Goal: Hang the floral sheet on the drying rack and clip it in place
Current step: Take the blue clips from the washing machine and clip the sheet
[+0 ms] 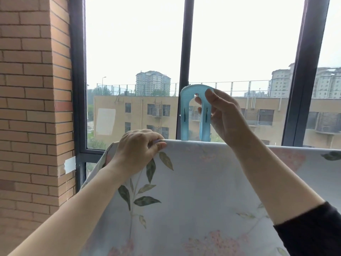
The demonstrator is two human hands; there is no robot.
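Sheet (203,182) is draped over the rack. The bar itself is hidden under the top fold, so I only infer it from the straight ridge. Cloth hangs down on the near side and fills the lower frame.

Left hand (136,150) is near the fold's left end. Fingers curl over the ridge and the thumb presses the near face, so it pinches cloth, likely against the bar. Probable reason: it stops the sheet sliding or bunching while the clip goes on just beside it.

Right hand (225,115) holds the blue U-shaped clip (185,115). The thumb lies on the near face by the arch and the fingers sit behind the right leg, visible through the opening. It's a pinch grip, high on the clip, which leaves both legs free below. The clip is upright, legs down, with the tips right at the fold line. I can't tell whether they touch the cloth or straddle the ridge yet. Holding it vertical above the ridge sets up a straight push down.

My read: hanging is done, clipping isn't. The clip is not seated.

Risk: if the legs both land on one side of the bar, the clip grabs only cloth.

Containers: none in view, no basket or peg box. Behind are only a window frame (184,52) and a brick wall (33,89).
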